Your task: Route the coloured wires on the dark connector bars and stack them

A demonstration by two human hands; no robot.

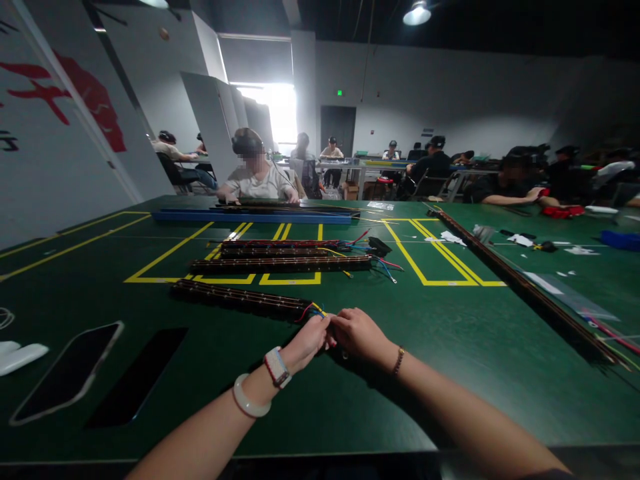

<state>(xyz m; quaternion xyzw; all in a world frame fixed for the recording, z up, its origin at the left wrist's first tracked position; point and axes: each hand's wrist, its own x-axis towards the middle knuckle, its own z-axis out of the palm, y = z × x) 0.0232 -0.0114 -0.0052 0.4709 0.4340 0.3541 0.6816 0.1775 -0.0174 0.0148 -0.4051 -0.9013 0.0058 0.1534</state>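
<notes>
A long black wire bundle (243, 298) lies on the green table, its coloured wire ends (317, 309) pointing right toward my hands. My left hand (309, 341) is closed around these wires near their tips. Against it, my right hand (359, 332) has its fingers pinched at the same spot, touching the left fingers. What exactly the right fingertips grip is hidden. Farther back, more black bundles (280, 265) with red, blue and yellow wire ends lie side by side.
Two dark flat phones (73, 370) (140, 377) lie at the left. A blue tray (250, 217) stands at the far edge, before a seated person (260, 173). One long bundle (520, 283) runs along the right side, near white scraps (453, 238). Yellow tape (165, 281) marks the table.
</notes>
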